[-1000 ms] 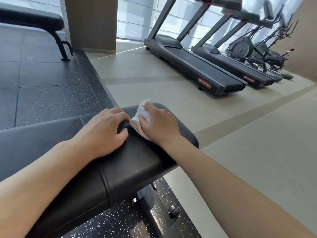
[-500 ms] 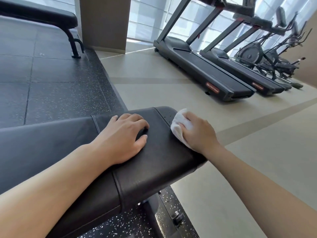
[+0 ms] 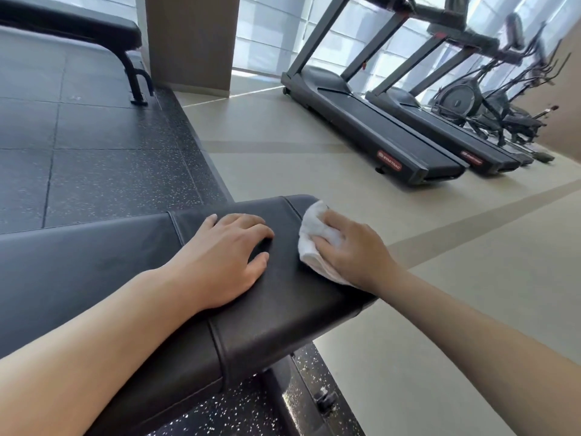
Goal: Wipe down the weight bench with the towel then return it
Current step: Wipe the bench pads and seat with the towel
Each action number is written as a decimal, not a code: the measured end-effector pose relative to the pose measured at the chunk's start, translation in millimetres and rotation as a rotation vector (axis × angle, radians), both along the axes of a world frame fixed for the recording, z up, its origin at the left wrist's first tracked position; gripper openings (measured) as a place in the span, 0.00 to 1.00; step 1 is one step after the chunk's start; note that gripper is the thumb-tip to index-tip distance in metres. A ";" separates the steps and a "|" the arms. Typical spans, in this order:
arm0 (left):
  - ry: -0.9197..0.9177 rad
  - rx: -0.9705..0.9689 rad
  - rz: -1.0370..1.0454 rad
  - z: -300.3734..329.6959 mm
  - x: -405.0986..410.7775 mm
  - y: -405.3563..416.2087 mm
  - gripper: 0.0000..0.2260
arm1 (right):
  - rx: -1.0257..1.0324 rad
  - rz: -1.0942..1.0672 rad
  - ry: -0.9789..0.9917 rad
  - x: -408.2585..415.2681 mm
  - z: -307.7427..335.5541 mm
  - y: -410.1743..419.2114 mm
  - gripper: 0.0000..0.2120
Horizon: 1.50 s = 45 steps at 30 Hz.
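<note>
Right now my right hand (image 3: 352, 253) grips the white towel (image 3: 317, 237), bunched under the fingers and pressed onto the black pad of the weight bench (image 3: 283, 313), close to its rounded far corner at centre frame; my left hand (image 3: 226, 259) lies flat and relaxed on the pad just beside it, fingers spread, holding nothing, apart from the towel by a strip of bare vinyl. What matters for the coming stroke is the bench's long axis: it runs from that end in mid-frame away toward the left edge of the frame, so nearly all the unwiped-looking surface lies leftward, beyond and beneath my left forearm; the towel sits at the extreme right end. I judge the wiping is at an early-to-middle stage, and the right hand, being the one on the towel, must sweep left along the pad, with the left hand lifting clear; where the towel is to be returned does not show.
</note>
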<state>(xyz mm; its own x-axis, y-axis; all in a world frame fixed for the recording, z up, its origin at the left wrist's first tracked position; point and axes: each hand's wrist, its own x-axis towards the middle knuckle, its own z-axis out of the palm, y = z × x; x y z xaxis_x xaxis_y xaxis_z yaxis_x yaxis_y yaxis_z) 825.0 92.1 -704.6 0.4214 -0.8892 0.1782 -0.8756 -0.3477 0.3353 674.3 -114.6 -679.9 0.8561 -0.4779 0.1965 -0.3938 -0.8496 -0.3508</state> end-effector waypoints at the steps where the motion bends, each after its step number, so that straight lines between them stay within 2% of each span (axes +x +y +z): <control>1: 0.002 0.006 0.000 0.4 -0.6 0.1 0.24 | 0.011 0.004 -0.004 -20.8 -0.7 2.4 0.08; 5: 0.015 -0.012 0.012 2.6 -1.0 -3.0 0.25 | 0.020 -0.033 -0.009 -32.6 -2.7 -14.5 0.08; 9: 0.012 -0.012 0.023 3.3 0.3 -7.1 0.23 | -0.003 -0.104 -0.020 34.6 -1.8 -61.6 0.09; 13: -0.005 -0.014 0.014 4.0 4.7 -7.3 0.22 | 0.060 -0.217 0.019 111.5 -6.7 -96.0 0.16; 18: 0.051 -0.070 -0.014 1.3 12.9 -7.0 0.20 | -0.008 -0.122 0.172 156.7 -0.5 -84.8 0.13; 22: 0.053 -0.082 -0.034 0.9 11.3 -5.9 0.20 | -0.004 -0.022 0.055 137.4 1.2 -62.2 0.12; 26: 0.067 -0.083 -0.040 1.0 10.9 -4.1 0.19 | 0.054 0.032 -0.062 72.6 2.2 -35.2 0.12; 29: 0.075 -0.100 -0.032 0.0 10.2 -3.0 0.18 | 0.018 0.022 -0.075 3.1 -1.1 -7.5 0.11; 33: 0.064 -0.123 -0.021 -1.9 8.6 -3.7 0.17 | -0.143 -0.019 -0.095 -68.0 -8.5 27.6 0.10; 36: 0.064 -0.128 -0.016 -2.1 8.2 -4.7 0.17 | -0.241 -0.051 -0.127 -57.0 -12.2 11.4 0.11; 41: 0.061 -0.127 -0.013 -0.9 7.2 -4.6 0.18 | -0.056 -0.211 -0.020 20.9 -6.0 -65.9 0.16; 43: 0.060 -0.123 -0.015 -0.4 7.8 -4.3 0.18 | 0.022 -0.251 -0.035 35.7 -6.5 -74.5 0.16; 45: 0.063 -0.111 -0.021 0.1 7.5 -4.1 0.19 | -0.006 -0.259 -0.041 28.9 -7.1 -64.5 0.14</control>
<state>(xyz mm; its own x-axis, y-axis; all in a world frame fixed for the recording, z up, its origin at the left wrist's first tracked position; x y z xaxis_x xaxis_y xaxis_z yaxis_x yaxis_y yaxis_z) 832.5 88.0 -704.4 0.4166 -0.8742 0.2495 -0.8580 -0.2874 0.4256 703.2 -179.1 -687.0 0.6970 -0.6786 0.2316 -0.5839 -0.7246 -0.3660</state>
